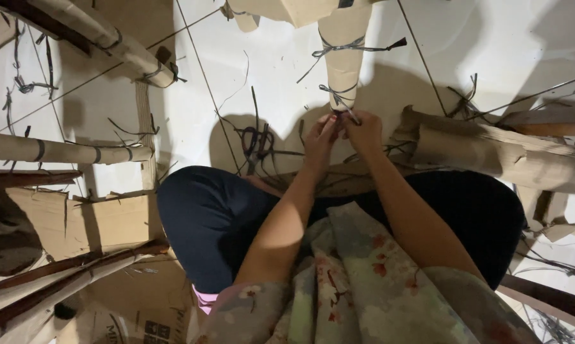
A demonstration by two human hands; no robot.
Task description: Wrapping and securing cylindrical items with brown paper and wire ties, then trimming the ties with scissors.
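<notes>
Pinching thin dark plastic strap [342, 100] at its knot on rolled brown cardboard tube [343, 54]: left hand [319, 140], right hand [362, 130] both closed on it; I judge strap limp, slippery; tube light, crushable.

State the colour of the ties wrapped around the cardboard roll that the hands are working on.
Black, or very dark: thin ties circle the tan cardboard roll above both hands, seen in the head view.

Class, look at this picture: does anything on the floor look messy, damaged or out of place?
Yes. Dark trimmed tie strands lie scattered over the white tiled floor, and the flat brown cardboard sheet at left is torn and creased. The scissors lie loose among the scraps.
</notes>
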